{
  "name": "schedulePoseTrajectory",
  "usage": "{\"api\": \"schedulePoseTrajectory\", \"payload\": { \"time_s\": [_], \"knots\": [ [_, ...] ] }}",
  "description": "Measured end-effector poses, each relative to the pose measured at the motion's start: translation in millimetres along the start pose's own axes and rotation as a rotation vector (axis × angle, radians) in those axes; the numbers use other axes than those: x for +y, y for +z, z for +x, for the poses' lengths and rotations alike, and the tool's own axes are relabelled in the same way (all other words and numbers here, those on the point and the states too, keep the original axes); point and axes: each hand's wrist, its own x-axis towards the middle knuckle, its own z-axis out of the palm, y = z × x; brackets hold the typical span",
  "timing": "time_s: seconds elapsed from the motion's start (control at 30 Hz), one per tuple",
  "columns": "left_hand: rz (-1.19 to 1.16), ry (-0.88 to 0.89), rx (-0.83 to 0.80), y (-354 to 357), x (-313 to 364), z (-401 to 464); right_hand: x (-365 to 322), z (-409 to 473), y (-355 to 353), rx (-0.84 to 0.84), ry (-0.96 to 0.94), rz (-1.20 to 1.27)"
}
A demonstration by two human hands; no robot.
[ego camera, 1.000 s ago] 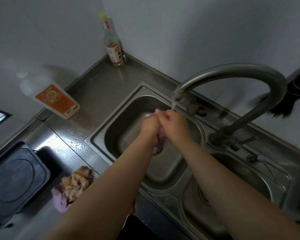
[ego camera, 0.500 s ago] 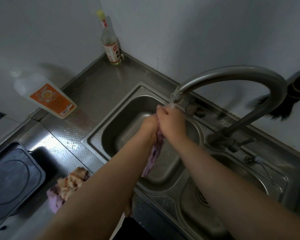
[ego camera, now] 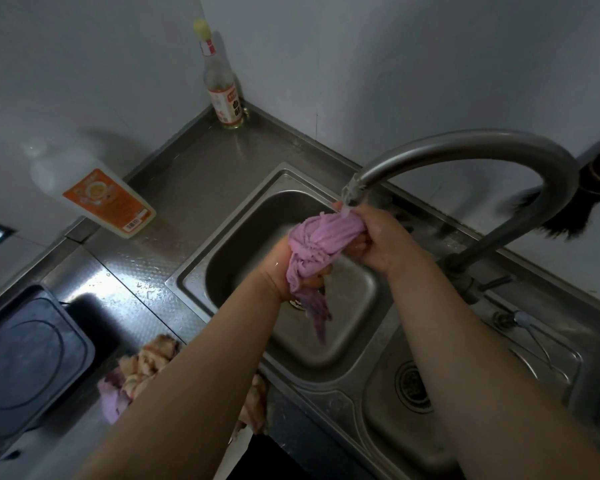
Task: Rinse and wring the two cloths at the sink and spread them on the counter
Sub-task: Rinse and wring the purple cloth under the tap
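Clearly the rinse of the first cloth is under way, and wringing looks next, calling for a firm opposite twist over the basin. Left to right: the second cloth (ego camera: 142, 372) lies bunched on the desk (ego camera: 125, 282); the left hand (ego camera: 291, 271) grips the purple cloth (ego camera: 317, 247) low, the right hand (ego camera: 378, 237) clutches its top under the faucet (ego camera: 465, 147), above the sink (ego camera: 243, 233).

Home kitchen, steel double sink (ego camera: 187, 282) with curved faucet (ego camera: 465, 147), corner counter (ego camera: 201, 178), sauce bottle (ego camera: 222, 95)
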Motion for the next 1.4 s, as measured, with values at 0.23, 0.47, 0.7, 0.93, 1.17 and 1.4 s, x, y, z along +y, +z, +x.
{"api": "schedulePoseTrajectory", "payload": {
  "time_s": [0.23, 0.47, 0.7, 0.93, 1.17, 1.4],
  "knots": [
    [-0.1, 0.185, -0.121, 4, 14, -3, 9, -17, -9, -0.07, -0.17, -0.284],
    [-0.237, 0.155, -0.123, 15, 12, -6, 42, -39, 8, -0.094, -0.011, -0.169],
    [0.127, 0.304, 0.023, 13, 10, -8, 46, -35, 14, 0.052, -0.086, -0.668],
    [-0.232, 0.296, 0.288, -30, 28, 10, 19, -55, 0, -0.116, 0.189, -1.024],
    [0.905, 0.139, 0.379, -45, 37, 2, 13, -63, -6, -0.079, -0.126, -0.851],
    [0.649, 0.483, -0.366, -16, 21, -11, -2, -54, 16, -0.183, -0.229, -0.824]
  ]
}}
